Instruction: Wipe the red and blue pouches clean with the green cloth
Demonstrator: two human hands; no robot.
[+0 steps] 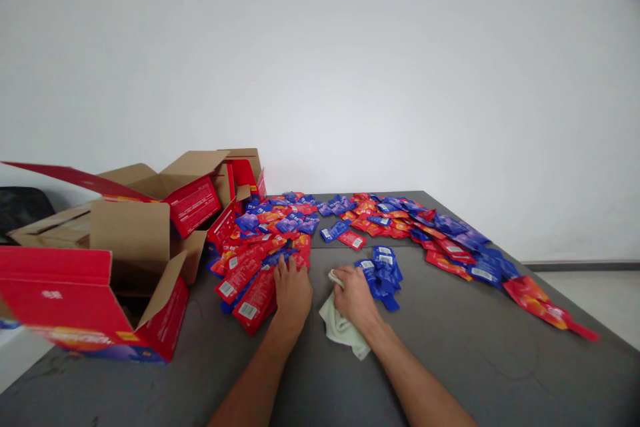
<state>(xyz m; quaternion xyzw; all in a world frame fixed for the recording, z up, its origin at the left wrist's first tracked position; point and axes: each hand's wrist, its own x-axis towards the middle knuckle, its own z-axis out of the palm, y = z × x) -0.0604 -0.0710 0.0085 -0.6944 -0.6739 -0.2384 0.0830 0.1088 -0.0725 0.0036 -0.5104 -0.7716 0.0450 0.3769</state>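
My right hand [354, 295] is closed around a pale green cloth [336, 323] on the dark table; part of the cloth hangs out below the palm. My left hand [294, 288] lies at the right edge of a heap of red packets [256, 299], its fingers apart and touching the heap. Blue packets show among the red ones. Just beyond and to the right of my right hand is a small overlapping group of blue packets [385, 272].
Open red cardboard boxes [65, 290] stand along the left side, flaps up. A line of red and blue packets [453, 247] runs from the back to the right edge, ending in a red packet [540, 303]. A white wall [350, 80] rises behind the table [450, 360].
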